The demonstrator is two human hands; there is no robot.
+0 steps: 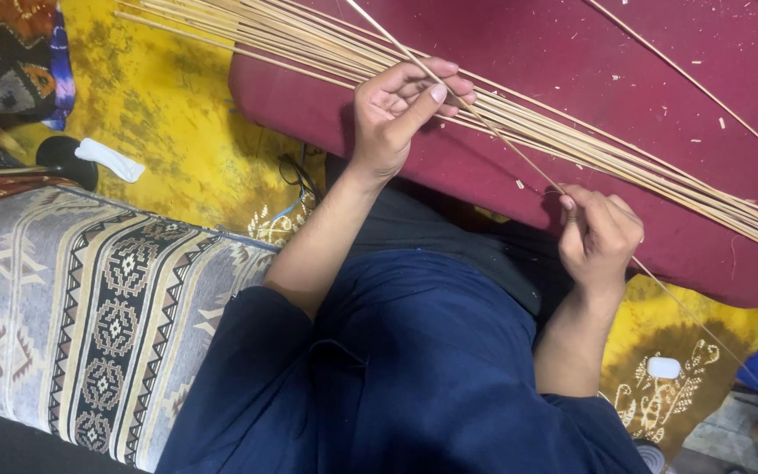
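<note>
bamboo strip (519,158): pinched by both hands, above the bundle (625,158)
left hand (401,110): fingers closed on it
right hand (598,237): fist closed; keep it taut

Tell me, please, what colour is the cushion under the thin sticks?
Dark red cushion, seen in the head view.

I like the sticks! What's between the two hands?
In the head view, one thin stick runs from the left hand to the right hand, crossing the stick bundle on the maroon cushion.
</note>
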